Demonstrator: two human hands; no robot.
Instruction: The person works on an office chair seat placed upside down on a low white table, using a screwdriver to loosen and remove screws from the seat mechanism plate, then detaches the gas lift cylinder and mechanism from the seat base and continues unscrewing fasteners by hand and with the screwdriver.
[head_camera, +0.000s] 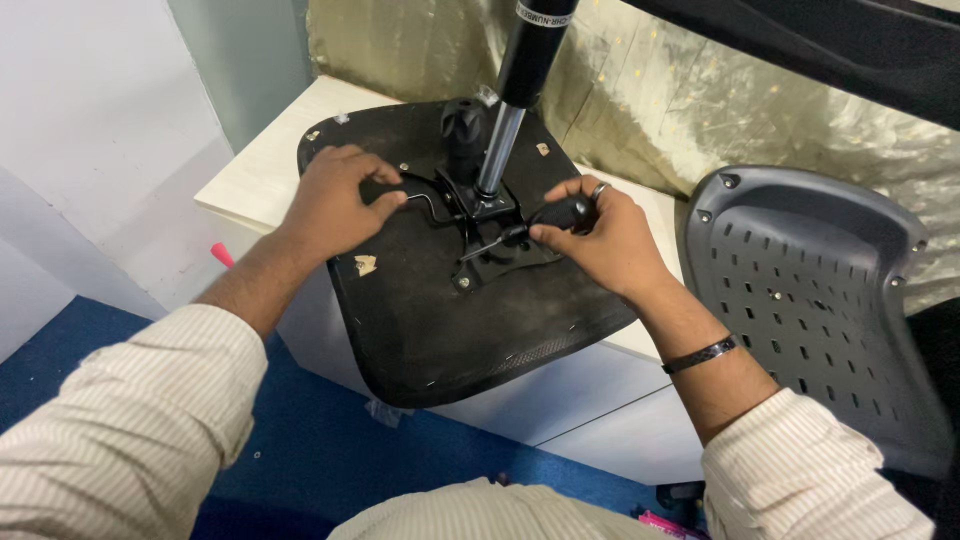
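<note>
An upturned black chair seat (440, 320) lies on a white table (255, 170), with a black metal mechanism plate (490, 225) fixed at its middle. A gas-lift cylinder (515, 90), black above and chrome below, stands up out of the plate beside a black knob (465, 125). My left hand (335, 200) rests on the seat and grips the black lever (425, 195) that runs to the plate. My right hand (600, 235) is closed on the black handle of a screwdriver (535, 225), whose tip points at the front of the plate.
A grey perforated plastic chair backrest (810, 290) leans at the right of the table. Gold fabric (700, 100) hangs behind. Blue floor (330, 450) lies below, with a pink object (222, 254) at the table's left side. The seat overhangs the table's near edge.
</note>
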